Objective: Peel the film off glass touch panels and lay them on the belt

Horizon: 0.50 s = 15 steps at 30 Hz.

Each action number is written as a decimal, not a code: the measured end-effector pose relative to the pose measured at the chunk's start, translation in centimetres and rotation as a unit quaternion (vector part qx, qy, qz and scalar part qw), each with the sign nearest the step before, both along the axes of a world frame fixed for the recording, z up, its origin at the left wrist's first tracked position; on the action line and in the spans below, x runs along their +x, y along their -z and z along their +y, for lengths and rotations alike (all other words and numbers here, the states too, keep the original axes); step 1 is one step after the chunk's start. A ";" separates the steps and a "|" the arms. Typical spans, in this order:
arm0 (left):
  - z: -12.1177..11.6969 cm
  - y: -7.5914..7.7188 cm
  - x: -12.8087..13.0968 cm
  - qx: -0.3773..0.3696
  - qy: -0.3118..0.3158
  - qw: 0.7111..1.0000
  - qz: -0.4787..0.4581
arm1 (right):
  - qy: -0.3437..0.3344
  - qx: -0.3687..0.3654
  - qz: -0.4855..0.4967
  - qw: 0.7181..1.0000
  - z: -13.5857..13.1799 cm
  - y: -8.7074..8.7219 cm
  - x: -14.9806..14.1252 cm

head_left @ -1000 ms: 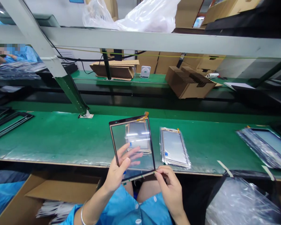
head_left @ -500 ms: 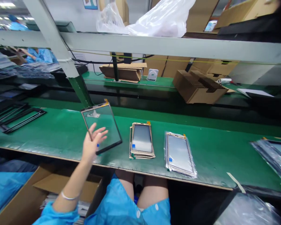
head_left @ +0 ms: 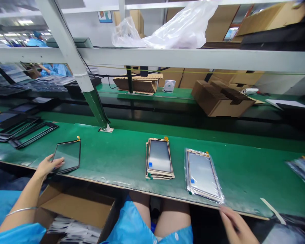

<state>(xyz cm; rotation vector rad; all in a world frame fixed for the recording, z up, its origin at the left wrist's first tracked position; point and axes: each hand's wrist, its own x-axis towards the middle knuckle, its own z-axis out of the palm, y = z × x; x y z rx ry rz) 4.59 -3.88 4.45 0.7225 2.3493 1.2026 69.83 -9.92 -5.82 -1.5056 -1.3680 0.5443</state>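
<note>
My left hand point(head_left: 49, 166) grips a clear, dark-edged touch panel point(head_left: 69, 154) by its left side, thumb over the glass. This panel has an orange flex tab at the top and is low over, or resting on, the green bench at left; I cannot tell which. My right hand point(head_left: 236, 225), blurred, is at the bench's front edge. Its fingertips are near the lower right corner of a film-wrapped touch panel point(head_left: 203, 174); contact is unclear. To the left of that lies a small stack of gold-edged touch panels point(head_left: 160, 156) with blue and green tabs.
Black frames point(head_left: 34, 135) lie at the bench's left end. A painted post point(head_left: 91, 95) rises behind my left hand. Another wrapped stack point(head_left: 303, 171) is at far right. An open carton point(head_left: 78, 203) holding white pieces stands below the bench. Cardboard dividers point(head_left: 223, 98) sit on the back shelf.
My left hand has carried the clear touch panel left and down from its raised position. My right hand has come into view at lower right. The camera view has shifted slightly.
</note>
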 end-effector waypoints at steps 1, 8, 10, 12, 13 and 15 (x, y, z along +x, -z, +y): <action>0.2 -0.4 0.3 -0.004 -0.012 0.999 0.042 | -0.018 -0.002 -0.013 1.000 1.6 -0.2 -1.3; 4.8 2.0 13.5 0.083 0.214 0.957 0.176 | -0.110 -0.025 0.004 0.994 13.5 1.4 -11.6; 5.9 4.7 20.1 0.101 0.317 0.932 0.143 | -0.103 -0.026 0.009 0.994 14.6 2.4 -12.7; 6.4 7.2 26.1 0.107 0.387 0.910 0.104 | -0.094 -0.025 0.019 0.995 14.9 3.1 -13.3; 6.4 8.2 28.5 0.107 0.406 0.904 0.084 | -0.088 -0.023 0.025 0.996 14.8 3.3 -13.4; 6.1 9.5 31.9 0.103 0.421 0.900 0.046 | -0.075 -0.022 0.044 0.996 14.6 3.5 -13.7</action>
